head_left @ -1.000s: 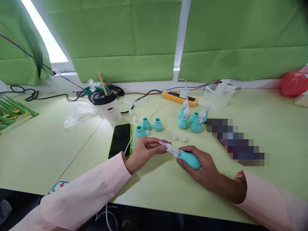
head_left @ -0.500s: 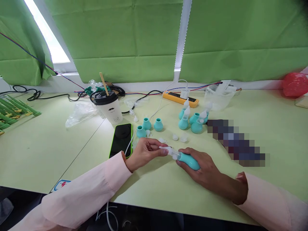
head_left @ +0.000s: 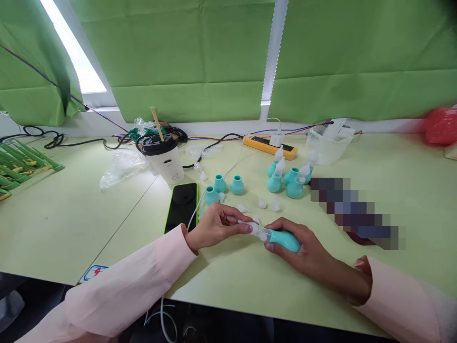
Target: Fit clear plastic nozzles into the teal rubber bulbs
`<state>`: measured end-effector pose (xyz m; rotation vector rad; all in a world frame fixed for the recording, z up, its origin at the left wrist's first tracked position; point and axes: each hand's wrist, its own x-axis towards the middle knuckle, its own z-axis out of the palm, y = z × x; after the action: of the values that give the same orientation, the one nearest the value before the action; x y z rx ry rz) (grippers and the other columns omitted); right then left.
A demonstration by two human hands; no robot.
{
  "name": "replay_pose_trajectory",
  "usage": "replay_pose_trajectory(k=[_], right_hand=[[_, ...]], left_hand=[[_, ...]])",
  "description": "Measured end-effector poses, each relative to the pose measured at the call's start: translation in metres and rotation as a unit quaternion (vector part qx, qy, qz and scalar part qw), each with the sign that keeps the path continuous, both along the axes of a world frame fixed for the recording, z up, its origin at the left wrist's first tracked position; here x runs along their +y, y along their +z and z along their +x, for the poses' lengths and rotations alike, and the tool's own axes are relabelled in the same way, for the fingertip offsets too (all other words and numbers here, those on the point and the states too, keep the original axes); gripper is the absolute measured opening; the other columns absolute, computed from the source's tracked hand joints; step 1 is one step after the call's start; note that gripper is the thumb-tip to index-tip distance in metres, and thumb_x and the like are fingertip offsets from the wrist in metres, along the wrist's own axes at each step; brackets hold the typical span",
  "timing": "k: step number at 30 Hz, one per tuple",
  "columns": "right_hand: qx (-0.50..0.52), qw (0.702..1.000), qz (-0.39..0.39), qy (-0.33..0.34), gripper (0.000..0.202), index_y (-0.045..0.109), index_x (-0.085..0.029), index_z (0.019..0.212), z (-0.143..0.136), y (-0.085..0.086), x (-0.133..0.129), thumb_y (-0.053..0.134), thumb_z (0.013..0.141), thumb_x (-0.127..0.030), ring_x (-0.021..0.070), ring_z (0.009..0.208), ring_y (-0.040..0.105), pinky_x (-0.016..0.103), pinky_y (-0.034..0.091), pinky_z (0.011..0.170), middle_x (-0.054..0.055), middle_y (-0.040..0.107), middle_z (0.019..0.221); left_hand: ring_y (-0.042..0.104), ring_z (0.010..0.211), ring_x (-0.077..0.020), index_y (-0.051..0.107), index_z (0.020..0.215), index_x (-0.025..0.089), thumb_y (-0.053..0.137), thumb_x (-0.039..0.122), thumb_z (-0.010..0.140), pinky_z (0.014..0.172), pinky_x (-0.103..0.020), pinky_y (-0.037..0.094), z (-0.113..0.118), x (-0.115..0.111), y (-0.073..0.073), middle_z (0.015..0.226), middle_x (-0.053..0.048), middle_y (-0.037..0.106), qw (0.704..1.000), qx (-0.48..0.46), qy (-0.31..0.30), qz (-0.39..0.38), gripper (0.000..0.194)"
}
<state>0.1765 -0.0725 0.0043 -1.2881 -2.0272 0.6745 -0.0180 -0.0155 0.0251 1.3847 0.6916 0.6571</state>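
Note:
Between thumb and fingers, my left hand (head_left: 222, 225) pinches the translucent white nozzle tip (head_left: 254, 229) of a nasal aspirator. My right hand (head_left: 303, 247) is wrapped round the aspirator's teal squeeze bulb (head_left: 285, 240). A clear section joins tip and bulb, lying in line and roughly level just over the table. Past my left hand stand several open teal bulbs (head_left: 237, 185) without tips. Small loose white tips (head_left: 262, 204) lie beyond my hands. A group of teal bulbs (head_left: 274, 182), most fitted with pale tips, stands farther back on the right.
A phone (head_left: 181, 207) with a green edge lies left of my hands, near a lidded paper cup (head_left: 166, 162). Behind are a yellow power strip (head_left: 270, 147) and a clear plastic container (head_left: 328, 145). A pixelated object (head_left: 357, 212) lies right. Green parts (head_left: 28, 162) sit far left.
The whole view has shifted slightly to the right. Both hands keep the same hold on the aspirator, which looks turned a little, with its round white part now facing me more.

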Motion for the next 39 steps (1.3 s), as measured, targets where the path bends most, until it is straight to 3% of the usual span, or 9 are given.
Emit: replay_pose_trajectory(k=[9,11,14,17,23,27,31,39], right_hand=[[0.011,0.999,0.03,-0.006,0.017,0.05,-0.021,0.079,0.005,0.01,0.006,0.056,0.071,-0.036,0.0132,0.061,0.053,0.025,0.044,0.056,-0.001,0.058,0.07],[0.032,0.997,0.069,-0.028,0.016,0.051,-0.022,0.078,0.01,0.017,0.009,0.057,0.07,-0.034,0.0144,0.063,0.054,0.027,0.045,0.058,-0.001,0.058,0.072],[0.078,0.983,0.145,-0.08,0.011,0.052,-0.024,0.077,0.021,0.026,0.015,0.057,0.07,-0.031,0.0174,0.074,0.054,0.03,0.045,0.067,0.001,0.056,0.077],[0.127,0.963,0.192,-0.142,0.011,0.053,-0.025,0.076,0.031,0.033,0.023,0.057,0.069,-0.033,0.0198,0.079,0.051,0.034,0.044,0.068,0.002,0.052,0.08],[0.202,0.948,0.143,-0.2,0.012,0.052,-0.025,0.073,0.039,0.027,0.037,0.057,0.069,-0.036,0.0164,0.064,0.047,0.031,0.042,0.057,0.0,0.048,0.07],[0.135,0.941,0.182,-0.251,0.021,0.053,-0.022,0.074,0.043,0.015,0.043,0.061,0.063,-0.038,0.0141,0.057,0.044,0.029,0.04,0.052,0.002,0.051,0.071],[0.013,0.945,0.182,-0.273,0.022,0.056,-0.021,0.072,0.045,0.015,0.044,0.061,0.062,-0.039,0.0122,0.049,0.039,0.027,0.037,0.045,0.0,0.049,0.06],[-0.065,0.947,0.164,-0.268,0.019,0.059,-0.017,0.071,0.047,0.016,0.047,0.061,0.06,-0.034,0.0114,0.039,0.043,0.026,0.038,0.045,-0.004,0.046,0.043]], left_hand=[[0.061,0.085,-0.0206,0.066,0.082,0.014,0.066,0.025,0.063,0.077,-0.029,0.051,0.001,0.0,-0.005,0.09,-0.007,0.066,0.999,0.015,0.017,0.049,0.022],[0.06,0.087,-0.0212,0.065,0.087,0.014,0.066,0.027,0.063,0.081,-0.032,0.049,0.002,0.001,-0.007,0.091,-0.007,0.065,0.998,0.003,0.016,0.055,0.027],[0.06,0.088,-0.0218,0.064,0.091,0.012,0.064,0.03,0.065,0.084,-0.035,0.048,0.002,0.003,-0.007,0.094,-0.009,0.065,0.997,-0.004,0.061,0.056,0.031],[0.061,0.085,-0.0213,0.064,0.089,0.012,0.063,0.03,0.066,0.081,-0.034,0.049,0.001,0.002,-0.004,0.093,-0.009,0.065,0.987,0.032,0.106,0.114,0.029],[0.062,0.067,-0.0175,0.064,0.087,0.01,0.058,0.026,0.07,0.068,-0.031,0.052,0.001,0.0,-0.003,0.079,-0.009,0.067,0.971,0.074,0.138,0.18,0.024],[0.06,0.061,-0.0145,0.064,0.083,0.012,0.052,0.024,0.072,0.061,-0.027,0.051,0.002,0.0,-0.008,0.071,-0.007,0.066,0.952,0.09,0.178,0.232,0.02],[0.058,0.059,-0.0121,0.065,0.081,0.015,0.05,0.021,0.072,0.054,-0.022,0.046,0.002,0.001,-0.009,0.065,-0.003,0.065,0.924,0.138,0.203,0.292,0.018],[0.057,0.059,-0.0117,0.063,0.081,0.014,0.047,0.021,0.074,0.051,-0.02,0.042,0.003,-0.001,-0.007,0.064,-0.003,0.064,0.914,0.182,0.165,0.323,0.018]])
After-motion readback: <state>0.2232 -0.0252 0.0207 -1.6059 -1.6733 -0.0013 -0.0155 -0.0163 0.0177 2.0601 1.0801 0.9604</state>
